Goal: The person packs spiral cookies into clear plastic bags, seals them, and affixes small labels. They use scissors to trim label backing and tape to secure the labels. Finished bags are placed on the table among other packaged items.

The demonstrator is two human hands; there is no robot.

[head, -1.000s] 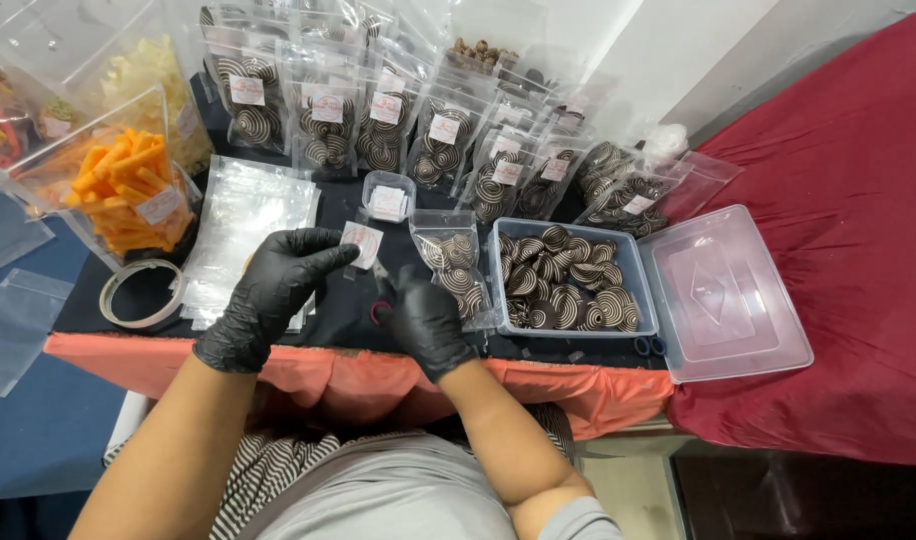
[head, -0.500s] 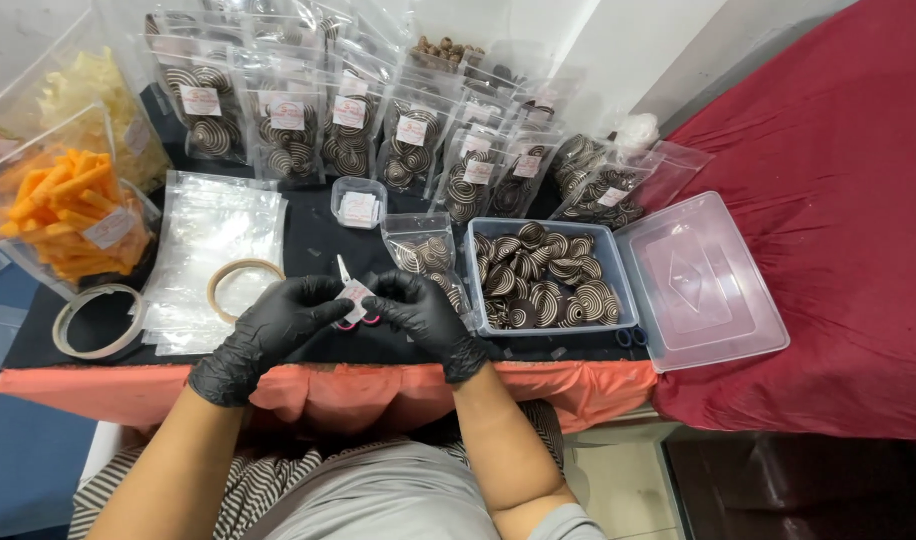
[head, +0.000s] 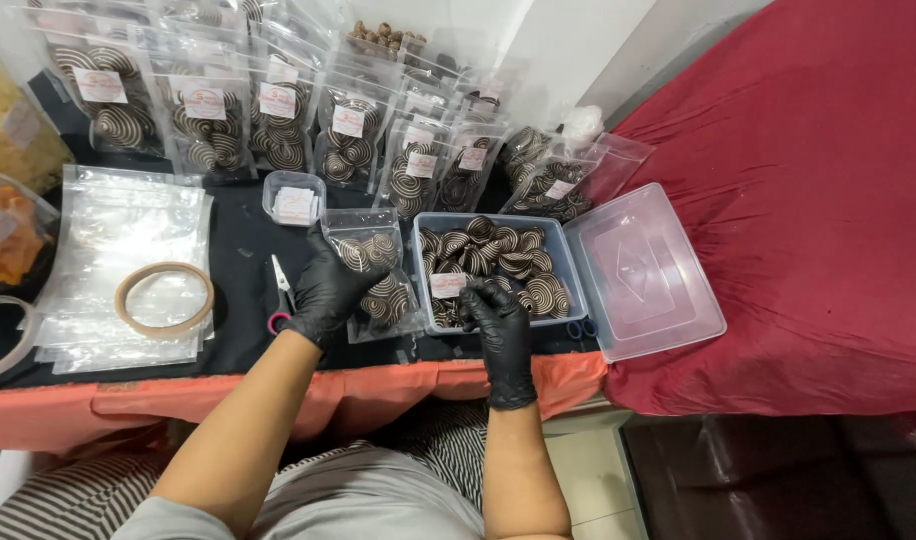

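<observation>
From the head view, the left hand point(head: 330, 285) in a black glove now grips the clear bag point(head: 373, 272) of striped brown-and-cream cookies, its fingers closed around the left side of the bag, which stands on the black counter point(head: 240, 268) just beside the blue tub point(head: 425, 302). Half a second ago both hands were together over the small scissors and a white label; now the scissors point(head: 281, 293) with pink handles lie alone on the counter, to the left of the left hand. The right hand point(head: 493, 310) pinches the small white label point(head: 448, 285) between thumb and fingertips and holds it over the near left corner of the tub. So the label seems to be cut free and ready, and the bag is steadied beside it.

The tub is full of the same striped cookies, and its clear lid point(head: 646, 272) lies open to the right, partly on the red cloth point(head: 828, 230). Behind, many filled bags point(head: 268, 120) stand in rows, each with a small white square label with a reddish mark on its front. A small clear box point(head: 294, 197) behind the held bag holds more white labels, I think, though it is small in the picture. To the left, a pile of empty clear bags point(head: 118, 250) lies flat with a ring of tape point(head: 165, 298) on top.
</observation>
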